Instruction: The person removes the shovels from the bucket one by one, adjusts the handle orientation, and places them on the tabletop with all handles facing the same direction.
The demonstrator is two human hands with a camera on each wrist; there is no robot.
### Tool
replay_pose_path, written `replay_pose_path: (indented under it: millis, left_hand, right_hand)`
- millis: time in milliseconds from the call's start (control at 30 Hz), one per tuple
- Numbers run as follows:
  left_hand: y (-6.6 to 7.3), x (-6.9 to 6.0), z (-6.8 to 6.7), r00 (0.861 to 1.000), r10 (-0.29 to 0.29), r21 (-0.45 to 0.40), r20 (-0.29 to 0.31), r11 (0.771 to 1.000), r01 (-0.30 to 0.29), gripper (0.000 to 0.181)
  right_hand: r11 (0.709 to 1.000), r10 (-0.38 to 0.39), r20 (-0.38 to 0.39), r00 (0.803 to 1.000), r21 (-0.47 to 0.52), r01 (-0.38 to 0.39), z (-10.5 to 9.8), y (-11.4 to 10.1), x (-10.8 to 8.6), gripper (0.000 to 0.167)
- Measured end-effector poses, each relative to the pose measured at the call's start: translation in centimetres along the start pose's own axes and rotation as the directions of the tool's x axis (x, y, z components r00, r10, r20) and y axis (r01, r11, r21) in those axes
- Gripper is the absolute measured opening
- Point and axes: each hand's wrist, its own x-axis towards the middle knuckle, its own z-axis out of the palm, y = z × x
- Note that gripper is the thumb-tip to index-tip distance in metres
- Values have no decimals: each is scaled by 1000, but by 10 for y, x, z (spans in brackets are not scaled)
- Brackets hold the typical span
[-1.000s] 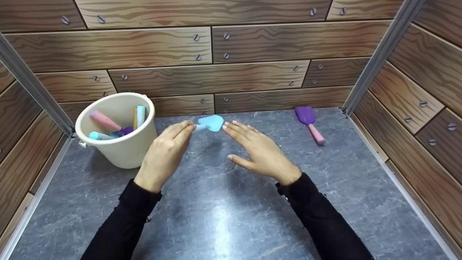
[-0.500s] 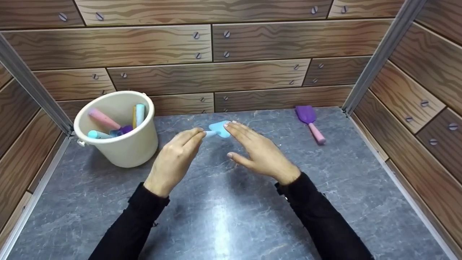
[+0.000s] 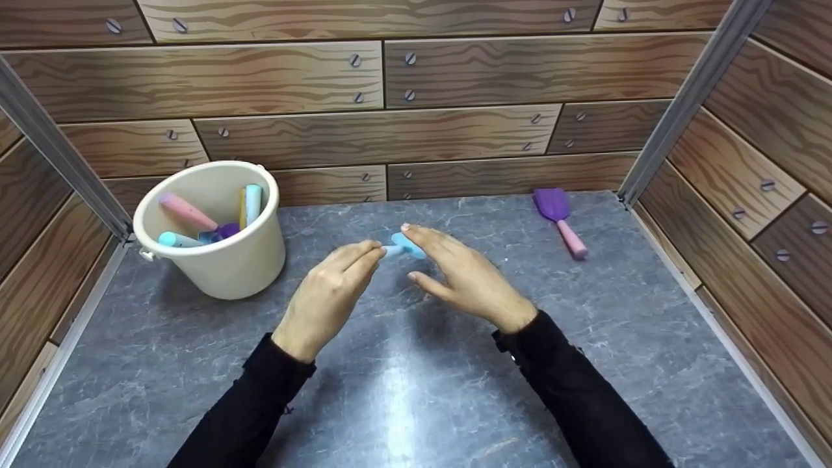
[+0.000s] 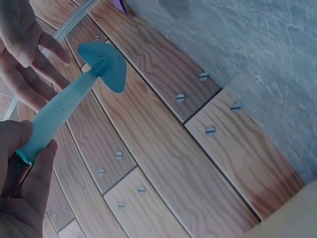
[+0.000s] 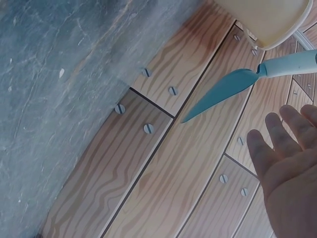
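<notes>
**Blue trowel (image 4: 74, 97) held raised between two hands**

The handling of the trowel is judged to be midway: it is gripped and lifted clear of the gray surface (image 3: 351, 403), but has yet to be released or set down. Its handle end is pinched between the thumb and fingers of the left hand (image 3: 331, 292), and its blade is pointed toward the right hand (image 3: 471, 279). By the right hand nothing is held; its fingers are extended, with the thumb spread away. In the head view the blade is partly covered by those fingers, while in the right wrist view a gap is shown between them, so no contact is seen.

Farther off, to the left, a cream bucket (image 3: 227, 270) is stood upright, with a pink handle (image 3: 185, 209) and other tool handles held inside. To the far right, a purple scoop (image 3: 554, 207) with a pink grip is left outside the bucket, near the wood-patterned wall (image 3: 305, 81).
</notes>
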Motion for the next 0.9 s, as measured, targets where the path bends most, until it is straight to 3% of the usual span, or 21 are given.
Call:
replay_pose_path:
  millis: [300,600,900]
  left_hand:
    - [6,-3,6,1000,1,-16,-10,1000,-1,35]
    - [16,-4,11,999,-1,-54,-32,999,-1,34]
    - [21,-6,15,1000,-6,-99,-25,995,4,38]
  right_hand:
    - [995,-93,-134,987,16,96,9,0,2,59]
    - [991,-106,-173,979,62,118,20,1,4,42]
    - [969,-245,-255,935,-45,241,30,12,5,33]
